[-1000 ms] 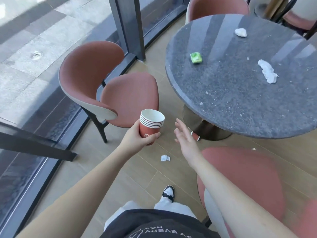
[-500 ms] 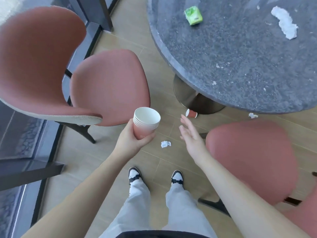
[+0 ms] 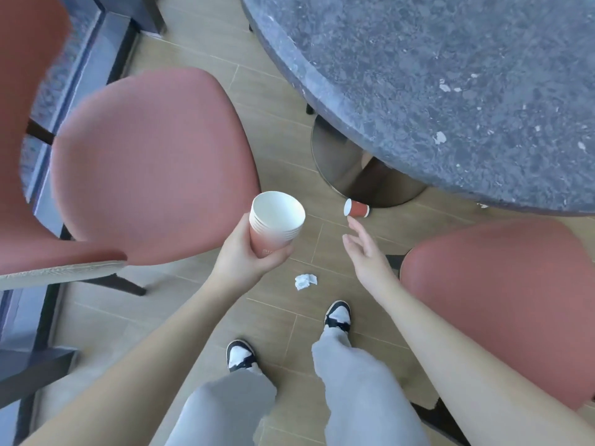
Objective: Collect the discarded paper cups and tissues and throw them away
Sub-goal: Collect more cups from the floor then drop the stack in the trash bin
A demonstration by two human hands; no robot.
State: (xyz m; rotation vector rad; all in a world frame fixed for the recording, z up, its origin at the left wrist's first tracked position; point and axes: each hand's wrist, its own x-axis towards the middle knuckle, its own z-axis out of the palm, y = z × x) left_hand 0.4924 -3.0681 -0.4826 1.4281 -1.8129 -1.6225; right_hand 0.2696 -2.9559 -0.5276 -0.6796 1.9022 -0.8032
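My left hand (image 3: 244,255) grips a stack of several red paper cups (image 3: 275,222), held upright with the white inside showing. My right hand (image 3: 365,252) is stretched forward with straight fingers and holds nothing. Just beyond its fingertips a single red paper cup (image 3: 356,208) lies on its side on the wooden floor, by the table's metal base. A crumpled white tissue (image 3: 305,281) lies on the floor between my two hands, in front of my feet.
A round dark stone table (image 3: 450,91) fills the upper right, with small white scraps on top and a scrap (image 3: 482,206) on the floor under its edge. Pink chairs stand at left (image 3: 151,156) and right (image 3: 502,300). The metal pedestal (image 3: 354,169) stands close behind the fallen cup.
My view has tilted down and moved closer to the floor. The fallen cup and tissue now lie nearer, and my right hand has reached toward the fallen cup. The left hand still grips the stack.
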